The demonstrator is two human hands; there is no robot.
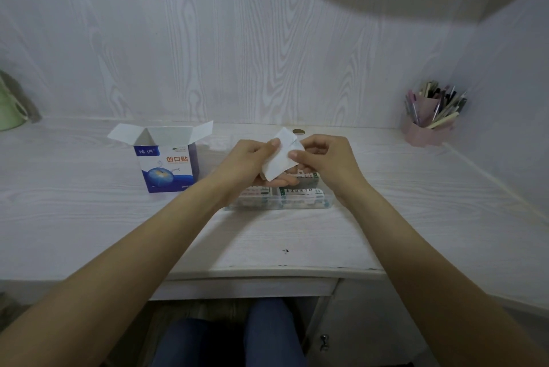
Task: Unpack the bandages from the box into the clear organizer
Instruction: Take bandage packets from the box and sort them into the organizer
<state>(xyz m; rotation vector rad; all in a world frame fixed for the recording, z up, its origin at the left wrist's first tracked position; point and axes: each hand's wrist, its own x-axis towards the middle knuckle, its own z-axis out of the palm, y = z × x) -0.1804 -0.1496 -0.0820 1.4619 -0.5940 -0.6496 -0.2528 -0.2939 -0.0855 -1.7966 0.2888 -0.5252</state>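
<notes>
Between both sets of fingers, above the middle of the pale wood-grain bench, a white paper packet is held tilted, one corner pointing up and away. It looks like a flat, folded white wrapper with a faint printed line near its top edge — whether bandages are inside cannot be told. The left hand pinches its left edge, thumb on top and the other fingers curled beneath. The right hand pinches the right edge, thumb pressed on the paper, remaining fingers curled behind.

Directly below the fingers sits the clear organizer, a low transparent tray on the bench. It already holds flat white packets with green print, lying side by side; the hands cover its far part.

Left of the fingers, well apart from them, stands the bandage box — white and blue, with a globe picture and orange Chinese characters on its front. Its top flaps are folded outward and open.

Far right of the fingers, against the wall, a pink holder is crammed with pens. At the far left edge a pale green object is partly in view.
</notes>
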